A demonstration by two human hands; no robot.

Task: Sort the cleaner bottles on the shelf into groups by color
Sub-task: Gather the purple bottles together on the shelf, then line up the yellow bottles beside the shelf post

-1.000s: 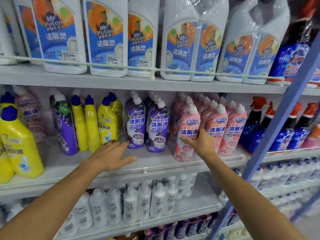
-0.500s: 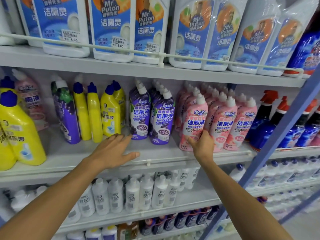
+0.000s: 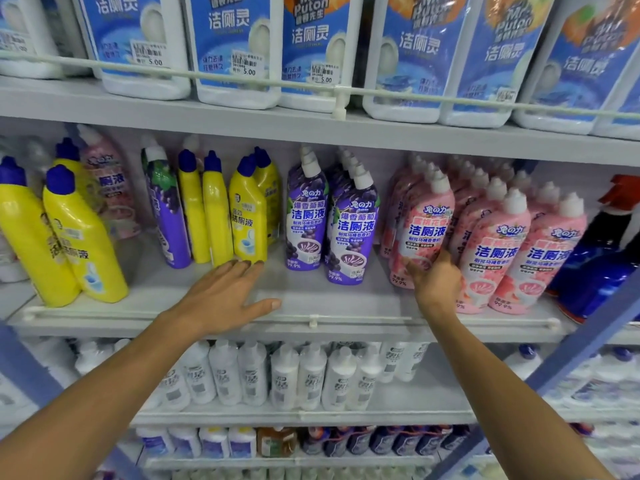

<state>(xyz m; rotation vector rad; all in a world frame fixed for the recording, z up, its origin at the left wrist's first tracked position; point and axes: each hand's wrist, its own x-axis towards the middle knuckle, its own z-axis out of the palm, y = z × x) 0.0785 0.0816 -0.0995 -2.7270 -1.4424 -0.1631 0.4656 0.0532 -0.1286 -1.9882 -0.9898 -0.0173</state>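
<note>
The fingers (image 3: 242,268) of the left hand (image 3: 225,299) are lying straight and close together, palm down over the middle shelf (image 3: 346,306), with the thumb splaying out to the right. Their tips are reaching the foot of the front yellow bottle (image 3: 247,220), though whether they are touching it cannot be told. The right hand (image 3: 437,285) is gripping the front pink bottle (image 3: 424,226) low on its body, the thumb lying across the label side and the other fingers curling round its right flank. Both hands are reaching in over a thin white guard rail (image 3: 346,320) that is running along the shelf's front edge. The gripped bottle is standing upright near that edge, at the left end of the pink group (image 3: 498,251), which is filling several rows toward the back. Between the two hands, two rows of purple bottles (image 3: 306,220) are standing upright, just beside the pink ones. Behind and left of the front yellow bottle, more of its kind are crowding together, and a lone purple bottle (image 3: 166,209) is standing against their left side. Further left, two more yellow bottles (image 3: 79,237) are leaning at the front, with a lone pink bottle (image 3: 110,188) standing behind them. At the far right, dark blue spray bottles (image 3: 595,265) are standing just beside the pink group. On the shelf above, large white jugs (image 3: 228,46) with blue labels are lining up behind their own rail.
</note>
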